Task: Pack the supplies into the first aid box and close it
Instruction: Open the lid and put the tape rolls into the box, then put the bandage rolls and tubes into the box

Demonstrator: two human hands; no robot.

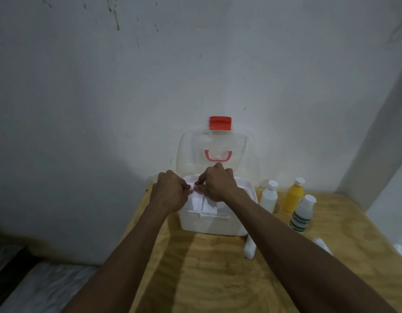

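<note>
Left hand (169,192): curled over the open top of the white plastic first aid box (214,224), near its left rim; fingers bent inward and pinching at something small and white together with the other hand; what the pinched thing is cannot be told.
Right hand (218,184): curled over the middle of the box top, fingertips meeting those of the left hand; fingers closed in a pinch on the same small white thing.
First aid box: stands on the light plywood surface (218,279), at its far edge near the grey-white wall (127,86); white inner tray with dividers shows under the hands.
Clear plastic lid (191,150): swung up and back, upright against the wall; pink carrying handle (218,155) shows through it; red-orange latch (220,123) at its upper edge.
White bottle with white cap (269,195): upright on the surface, just beside the box on its right.
Yellow bottle with white cap (294,196): upright, right of the white bottle, near it.
Clear bottle with green-striped label (302,215): upright, in front of the yellow bottle and touching or nearly touching it.
White roll-shaped packet (249,248): lying on the surface at the box's front right corner, partly hidden by the right forearm.
Second white packet (323,245): lying on the surface right of the forearm, blurred.
</note>
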